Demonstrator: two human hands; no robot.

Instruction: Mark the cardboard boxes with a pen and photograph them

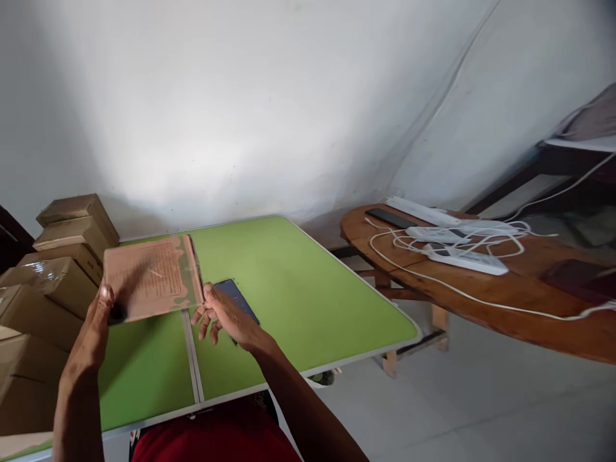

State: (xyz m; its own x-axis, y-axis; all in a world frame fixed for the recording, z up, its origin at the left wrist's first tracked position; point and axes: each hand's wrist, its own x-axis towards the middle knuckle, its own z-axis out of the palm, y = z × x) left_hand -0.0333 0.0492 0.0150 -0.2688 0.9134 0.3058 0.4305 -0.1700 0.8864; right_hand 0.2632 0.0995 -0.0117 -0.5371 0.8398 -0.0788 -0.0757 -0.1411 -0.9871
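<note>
A flat, pinkish-brown printed box (144,273) is held tilted above the left part of the green table. Its face carries a framed block of small print, with a green patterned band along the right side. My left hand (96,317) grips its left edge, thumb on the front and most fingers hidden. At the lower right corner is my right hand (224,314), its thumb against the box edge and its other fingers curled loosely below. Behind my right hand lies a dark blue flat object (238,298), partly covered, its kind unclear.
Several cardboard boxes (58,276) are stacked along the left side of the green folding table (308,295). To the right, an oval wooden table (418,282) bears white power strips (469,258) and tangled white cables. A white wall rises behind.
</note>
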